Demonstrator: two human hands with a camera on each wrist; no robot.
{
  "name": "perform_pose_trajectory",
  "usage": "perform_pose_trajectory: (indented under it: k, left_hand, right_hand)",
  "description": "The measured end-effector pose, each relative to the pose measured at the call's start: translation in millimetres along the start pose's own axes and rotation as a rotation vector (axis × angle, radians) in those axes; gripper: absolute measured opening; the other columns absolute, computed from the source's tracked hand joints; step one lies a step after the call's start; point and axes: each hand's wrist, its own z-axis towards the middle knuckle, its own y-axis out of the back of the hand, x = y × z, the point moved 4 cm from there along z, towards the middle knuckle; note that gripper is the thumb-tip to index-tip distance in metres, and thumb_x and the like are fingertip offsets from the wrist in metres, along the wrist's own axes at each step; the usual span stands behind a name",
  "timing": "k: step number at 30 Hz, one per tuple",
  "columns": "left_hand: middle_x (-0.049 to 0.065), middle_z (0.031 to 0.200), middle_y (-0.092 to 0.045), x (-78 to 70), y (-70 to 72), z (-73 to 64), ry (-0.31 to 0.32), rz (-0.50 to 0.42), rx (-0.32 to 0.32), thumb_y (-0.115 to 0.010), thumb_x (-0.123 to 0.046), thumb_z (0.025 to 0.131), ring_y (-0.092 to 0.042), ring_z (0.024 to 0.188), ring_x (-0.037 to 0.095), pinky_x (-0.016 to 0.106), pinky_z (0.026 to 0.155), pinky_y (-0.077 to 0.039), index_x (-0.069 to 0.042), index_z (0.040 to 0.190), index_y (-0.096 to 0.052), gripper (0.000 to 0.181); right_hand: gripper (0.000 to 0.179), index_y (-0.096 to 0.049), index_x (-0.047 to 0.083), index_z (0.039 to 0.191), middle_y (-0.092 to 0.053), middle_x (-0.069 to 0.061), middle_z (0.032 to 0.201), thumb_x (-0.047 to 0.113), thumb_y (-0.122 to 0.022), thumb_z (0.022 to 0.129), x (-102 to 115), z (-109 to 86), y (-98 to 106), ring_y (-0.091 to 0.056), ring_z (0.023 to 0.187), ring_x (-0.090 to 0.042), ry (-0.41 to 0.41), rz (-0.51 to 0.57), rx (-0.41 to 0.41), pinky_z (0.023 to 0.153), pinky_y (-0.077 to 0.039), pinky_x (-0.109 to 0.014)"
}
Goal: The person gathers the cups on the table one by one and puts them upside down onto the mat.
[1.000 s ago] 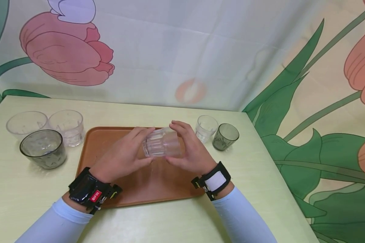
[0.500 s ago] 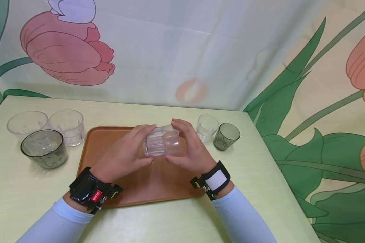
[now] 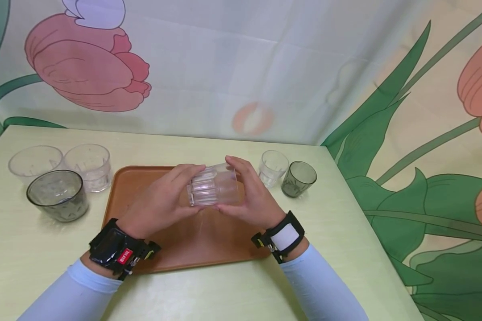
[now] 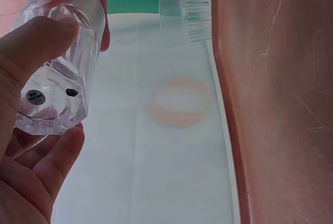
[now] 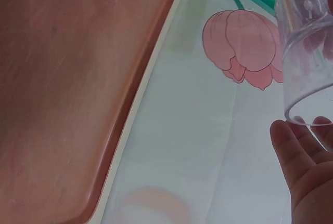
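A clear tumbler (image 3: 213,186) with a fluted lower part lies on its side in the air over the brown tray (image 3: 209,245). My left hand (image 3: 158,203) grips its base end, thumb on the near side and fingers on the far side. At the rim end, my right hand (image 3: 259,196) holds it the same way, the mouth pointing right. In the left wrist view the base of the tumbler (image 4: 54,96) shows a small round dark sticker. The right wrist view catches the rim of the tumbler (image 5: 304,102) just above the fingertips.
At the left stand two clear glasses (image 3: 89,171) and a wide smoky-grey glass (image 3: 58,198) in front of them. Right of the tray are a small clear glass (image 3: 272,169) and a small grey one (image 3: 299,180). A flower-printed cloth (image 3: 193,76) hangs behind the pale table (image 3: 184,294).
Both hands stay round the tumbler over the tray, with only a slight shift and tilt of it. The other glasses and the tray stay in place.
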Motion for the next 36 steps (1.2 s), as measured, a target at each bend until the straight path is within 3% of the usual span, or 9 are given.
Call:
perform_pose_trajectory:
  k: [7,9,13,18,22,29,36]
  left_hand:
    - [0.010,0.137,-0.054,2.9,1.9,0.4,0.000,-0.001,-0.021,-0.091,-0.027,0.072,-0.059,0.110,0.021,0.039,0.090,-0.059,-0.011,0.150,-0.041,0.094]
    - [0.010,0.137,-0.054,3.8,2.6,1.1,-0.004,0.006,-0.031,-0.092,-0.026,0.072,-0.059,0.107,0.020,0.038,0.088,-0.059,-0.010,0.149,-0.042,0.093]
    - [0.010,0.135,-0.055,4.4,3.6,1.3,-0.002,0.019,-0.032,-0.092,-0.026,0.072,-0.060,0.105,0.020,0.038,0.086,-0.060,-0.010,0.149,-0.042,0.093]
    - [0.011,0.132,-0.056,4.9,2.9,-0.3,0.001,0.034,-0.027,-0.092,-0.026,0.072,-0.061,0.103,0.021,0.040,0.085,-0.060,-0.009,0.148,-0.043,0.092]
    - [0.010,0.131,-0.057,5.3,2.0,-0.8,-0.005,0.034,-0.023,-0.092,-0.027,0.072,-0.060,0.104,0.021,0.040,0.085,-0.060,-0.009,0.147,-0.043,0.091]
    - [0.011,0.131,-0.057,5.5,2.5,-1.5,0.005,0.028,-0.020,-0.092,-0.024,0.072,-0.061,0.104,0.022,0.041,0.086,-0.060,-0.008,0.147,-0.044,0.090]
    - [0.009,0.132,-0.056,5.7,2.0,-1.6,0.024,0.024,0.002,-0.092,-0.027,0.072,-0.061,0.104,0.021,0.042,0.087,-0.060,-0.010,0.147,-0.044,0.092]
  right_hand:
    - [0.117,-0.013,0.012,0.160,-0.038,-0.016,0.148,0.022,-0.091,0.073,-11,-7.7,4,-0.051,0.129,-0.028,-0.068,-0.053,0.056,0.105,-0.050,-0.034]
    - [0.111,-0.014,0.013,0.160,-0.041,-0.014,0.146,0.025,-0.087,0.078,-19,-12.8,6,-0.053,0.125,-0.025,-0.115,-0.109,0.081,0.101,-0.052,-0.034]
    - [0.085,-0.029,0.009,0.155,-0.051,-0.011,0.131,0.032,-0.076,0.088,-39,-24.1,9,-0.056,0.109,-0.021,-0.225,-0.301,0.133,0.091,-0.055,-0.036]
    - [0.066,-0.041,0.005,0.150,-0.059,-0.012,0.114,0.038,-0.062,0.097,-63,-38.4,7,-0.058,0.096,-0.024,-0.361,-0.555,0.269,0.085,-0.054,-0.040]
    - [0.065,-0.044,0.004,0.149,-0.061,-0.016,0.118,0.038,-0.062,0.097,-77,-48.2,7,-0.061,0.098,-0.028,-0.445,-0.607,0.358,0.087,-0.055,-0.043]
    - [0.062,-0.047,0.004,0.146,-0.064,-0.016,0.117,0.038,-0.062,0.096,-95,-61.6,5,-0.065,0.098,-0.027,-0.485,-0.648,0.435,0.086,-0.056,-0.043]
    - [0.035,-0.056,0.008,0.132,-0.063,-0.008,0.090,0.023,-0.054,0.101,-104,-69.8,-1,-0.065,0.079,-0.023,-0.430,-0.684,0.480,0.066,-0.055,-0.038]
